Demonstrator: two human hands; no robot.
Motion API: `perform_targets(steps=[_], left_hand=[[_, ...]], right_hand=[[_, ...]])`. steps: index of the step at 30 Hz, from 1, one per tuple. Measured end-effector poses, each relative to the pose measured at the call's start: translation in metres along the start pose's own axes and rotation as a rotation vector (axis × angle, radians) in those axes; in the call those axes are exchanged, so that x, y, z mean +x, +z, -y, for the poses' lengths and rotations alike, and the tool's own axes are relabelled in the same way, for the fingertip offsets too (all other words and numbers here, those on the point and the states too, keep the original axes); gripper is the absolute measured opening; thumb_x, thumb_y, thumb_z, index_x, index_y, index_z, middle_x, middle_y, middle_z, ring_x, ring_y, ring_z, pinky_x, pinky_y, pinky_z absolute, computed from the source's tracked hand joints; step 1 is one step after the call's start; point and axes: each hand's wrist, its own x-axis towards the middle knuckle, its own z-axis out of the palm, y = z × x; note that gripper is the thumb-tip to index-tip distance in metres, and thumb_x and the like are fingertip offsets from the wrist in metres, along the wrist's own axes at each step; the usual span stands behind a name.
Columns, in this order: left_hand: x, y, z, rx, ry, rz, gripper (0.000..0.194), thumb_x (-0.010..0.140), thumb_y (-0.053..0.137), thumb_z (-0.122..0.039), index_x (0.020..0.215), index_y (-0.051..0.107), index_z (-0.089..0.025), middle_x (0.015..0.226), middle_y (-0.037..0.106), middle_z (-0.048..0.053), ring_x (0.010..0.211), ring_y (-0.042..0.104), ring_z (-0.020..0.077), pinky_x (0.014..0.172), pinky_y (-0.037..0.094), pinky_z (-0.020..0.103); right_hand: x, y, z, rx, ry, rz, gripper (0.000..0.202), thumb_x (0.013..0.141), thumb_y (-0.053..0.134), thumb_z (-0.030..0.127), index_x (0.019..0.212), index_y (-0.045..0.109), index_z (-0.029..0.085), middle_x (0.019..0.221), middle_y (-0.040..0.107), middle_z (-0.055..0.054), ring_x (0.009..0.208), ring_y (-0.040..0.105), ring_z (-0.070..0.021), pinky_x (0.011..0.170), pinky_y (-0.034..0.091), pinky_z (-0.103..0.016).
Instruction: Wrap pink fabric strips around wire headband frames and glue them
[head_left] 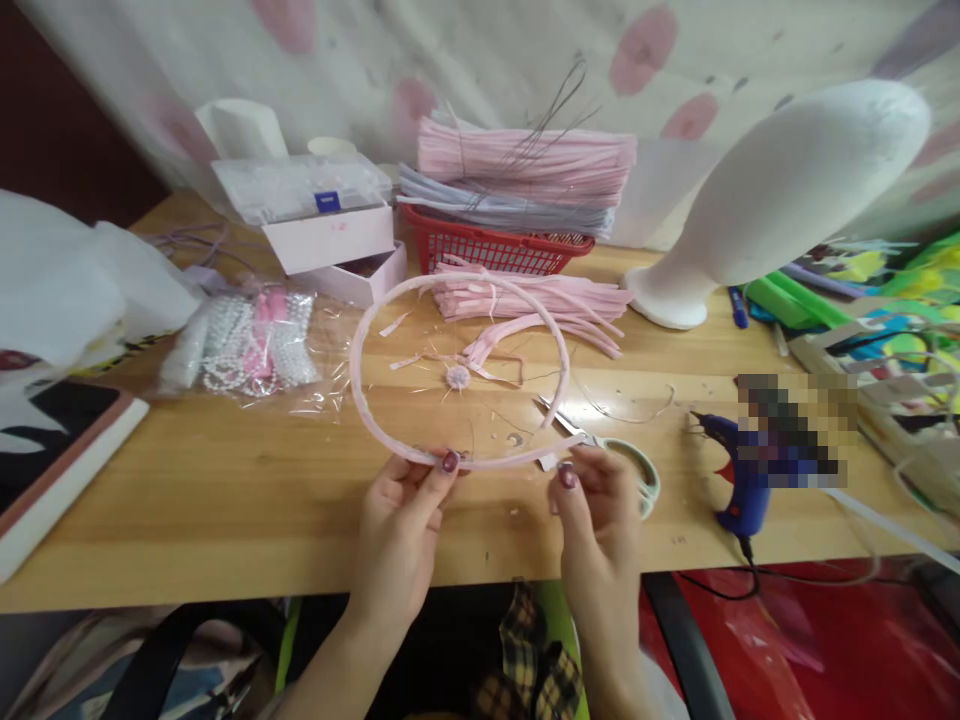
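Observation:
A thin pink hoop [360,395] is held above the wooden table, its two ends lying near each other at the right front. My left hand [409,530] pinches its front edge between thumb and fingers. Close to the hoop's right end, my right hand [596,525] has its fingers curled around the end portion; the exact grip is partly hidden. Through the ring I see a small pale pink pompom flower [457,377] and some loose pink strips [506,335] on the table. Scissors with pale green handles [637,470] lie behind my right hand.
A blue glue gun [746,490] with a cable lies at the right. A white mannequin head stand [780,200], a red basket [487,245] and a bundle of pink stems [540,297] stand behind. Bagged pearl beads [259,340] and a tablet [60,450] are leftward.

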Motion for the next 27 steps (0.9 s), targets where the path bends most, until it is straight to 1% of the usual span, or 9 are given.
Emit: perform_targets(steps=[3,8,10,13,15,17,19,22,27], left_hand=[[-0.004,0.003,0.005,0.024,-0.068,0.008,0.033,0.054,0.098,-0.033,0.075,0.077,-0.018,0.078,0.078,0.001,0.076,0.073,0.0109,0.074,0.059,0.017],[-0.021,-0.013,0.001,0.444,-0.097,0.258,0.024,0.074,0.086,-0.034,0.093,0.079,-0.022,0.087,0.081,0.003,0.081,0.076,0.0177,0.071,0.062,0.025],[-0.025,-0.023,-0.006,0.837,0.252,0.356,0.006,0.082,0.079,-0.026,0.087,0.077,-0.023,0.078,0.078,0.001,0.068,0.073,0.0164,0.063,0.060,0.026],[-0.017,-0.030,-0.019,1.216,1.177,0.174,0.032,0.081,0.079,-0.013,0.110,0.072,-0.023,0.104,0.079,0.006,0.099,0.073,0.0243,0.104,0.051,0.045],[-0.004,-0.028,-0.025,1.333,1.394,0.204,0.040,0.083,0.080,-0.017,0.121,0.065,-0.019,0.114,0.077,0.011,0.115,0.068,0.0296,0.118,0.034,0.058],[0.007,-0.020,-0.031,1.302,1.448,0.289,0.032,0.089,0.073,-0.013,0.119,0.063,-0.019,0.103,0.078,0.007,0.108,0.070,0.0261,0.121,0.027,0.060],[0.014,-0.011,-0.037,1.198,1.444,0.357,0.027,0.091,0.064,-0.003,0.114,0.063,-0.019,0.090,0.076,0.002,0.090,0.069,0.0196,0.115,0.037,0.054],[0.014,0.002,-0.052,1.112,1.433,0.383,0.028,0.091,0.059,0.001,0.109,0.063,-0.019,0.086,0.071,0.001,0.078,0.061,0.0159,0.087,0.049,0.037],[0.005,0.016,-0.085,1.078,1.263,0.416,0.015,0.094,0.057,-0.007,0.095,0.063,-0.021,0.086,0.063,-0.001,0.083,0.058,0.0140,0.076,0.044,0.028]], right_hand=[[0.005,0.010,0.007,0.119,0.133,0.213,0.018,0.098,0.059,0.042,0.103,0.064,0.025,0.070,0.052,0.004,0.055,0.045,-0.0117,0.052,0.040,-0.025],[0.016,0.021,0.016,0.163,0.179,0.162,0.023,0.090,0.071,0.038,0.078,0.063,0.021,0.061,0.053,0.005,0.053,0.046,-0.0084,0.048,0.038,-0.020],[0.019,0.019,0.018,0.184,0.220,0.161,0.024,0.089,0.074,0.040,0.078,0.065,0.020,0.058,0.055,0.005,0.051,0.048,-0.0071,0.047,0.039,-0.018],[0.027,0.015,0.022,0.275,0.259,0.218,0.024,0.087,0.077,0.042,0.080,0.069,0.021,0.058,0.060,0.005,0.049,0.049,-0.0053,0.046,0.039,-0.015],[0.032,0.015,0.027,0.340,0.275,0.263,0.023,0.087,0.078,0.043,0.082,0.071,0.021,0.058,0.062,0.004,0.049,0.050,-0.0045,0.047,0.040,-0.015],[0.038,0.015,0.032,0.367,0.280,0.315,0.024,0.086,0.077,0.045,0.086,0.074,0.021,0.060,0.063,0.004,0.047,0.050,-0.0045,0.045,0.040,-0.015],[0.043,0.013,0.038,0.333,0.255,0.347,0.029,0.087,0.075,0.049,0.085,0.075,0.020,0.061,0.064,0.002,0.044,0.049,-0.0047,0.040,0.037,-0.016],[0.053,0.005,0.047,0.172,0.133,0.293,0.031,0.091,0.070,0.048,0.078,0.072,0.020,0.055,0.058,0.004,0.041,0.045,-0.0052,0.038,0.032,-0.017],[0.069,-0.008,0.063,-0.184,-0.405,0.100,0.020,0.090,0.074,0.033,0.108,0.070,0.028,0.083,0.063,0.000,0.076,0.060,-0.0148,0.070,0.049,-0.029]])
